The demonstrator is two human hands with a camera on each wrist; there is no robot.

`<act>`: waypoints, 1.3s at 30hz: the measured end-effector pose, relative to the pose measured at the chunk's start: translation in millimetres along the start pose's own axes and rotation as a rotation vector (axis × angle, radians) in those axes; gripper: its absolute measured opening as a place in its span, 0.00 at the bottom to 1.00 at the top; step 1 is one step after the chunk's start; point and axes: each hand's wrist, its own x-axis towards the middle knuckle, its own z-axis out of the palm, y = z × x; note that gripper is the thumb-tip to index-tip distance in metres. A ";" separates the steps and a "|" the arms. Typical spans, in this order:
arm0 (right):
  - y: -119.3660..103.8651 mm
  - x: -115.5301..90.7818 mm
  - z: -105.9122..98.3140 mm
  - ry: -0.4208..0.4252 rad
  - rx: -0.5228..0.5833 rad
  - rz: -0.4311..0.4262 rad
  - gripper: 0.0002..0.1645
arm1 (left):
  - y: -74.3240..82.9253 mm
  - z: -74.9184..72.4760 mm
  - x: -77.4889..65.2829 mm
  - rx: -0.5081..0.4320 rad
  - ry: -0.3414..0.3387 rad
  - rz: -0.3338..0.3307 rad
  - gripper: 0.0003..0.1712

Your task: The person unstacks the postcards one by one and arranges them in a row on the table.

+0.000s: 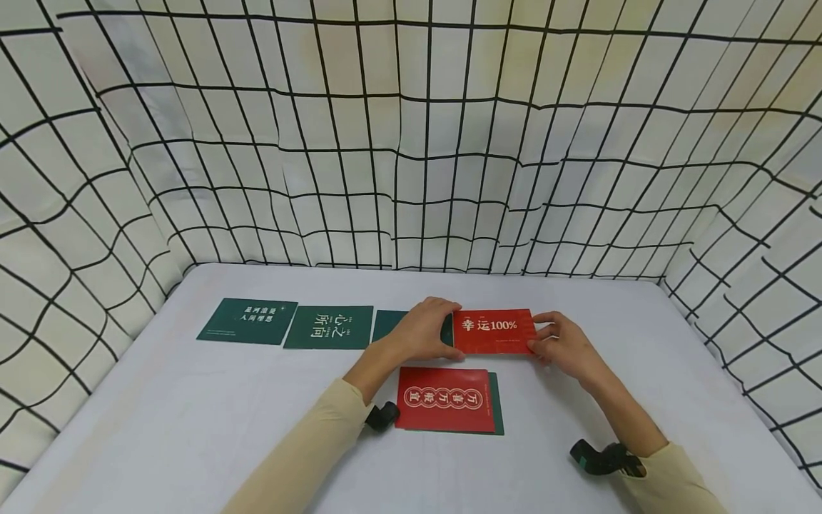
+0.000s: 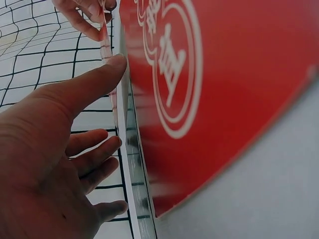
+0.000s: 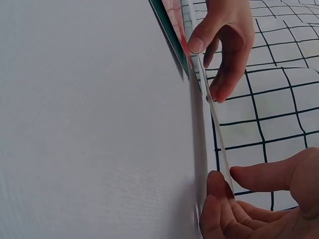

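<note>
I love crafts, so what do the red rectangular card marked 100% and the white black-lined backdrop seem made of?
The red card: probably smooth, coated cardstock; its edge looks thin and straight. The lined backdrop: likely matt fabric; its lines ripple.

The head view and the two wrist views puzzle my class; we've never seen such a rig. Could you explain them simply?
There is no robot: the hands are a person's own, the left hand and the right hand. The head view comes from a camera worn on the head, looking forward and down; each wrist view comes from a camera on that wrist, close to its work.

On the white surface, three green cards lie in a row, the third partly covered by the left hand. Nearer the person, a red card with ringed characters lies on top of another green card.

The right hand pinches the right end of the red card marked 100%. The left hand, its fingers open, is at that card's left end.
</note>
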 end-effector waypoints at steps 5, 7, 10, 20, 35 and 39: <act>0.5 1.0 1.6 -0.003 -0.017 0.008 0.36 | -0.2 1.2 0.8 -0.004 -0.013 -0.005 0.51; 0.7 1.3 2.1 0.000 -0.026 0.014 0.36 | 0.1 1.6 0.9 -0.007 -0.019 -0.008 0.51; 1.0 1.6 2.6 0.005 -0.037 0.016 0.36 | 0.7 2.3 1.1 -0.012 -0.025 -0.010 0.51; 3.1 1.1 4.1 0.009 -0.068 0.022 0.36 | -1.3 3.0 1.8 -0.022 -0.032 -0.014 0.51; 3.7 3.1 5.3 0.019 -0.104 0.010 0.37 | 1.4 1.2 1.3 0.031 -0.016 0.009 0.52; 2.7 2.8 5.9 0.041 -0.145 -0.015 0.36 | 1.7 1.4 -0.1 0.032 -0.009 0.015 0.51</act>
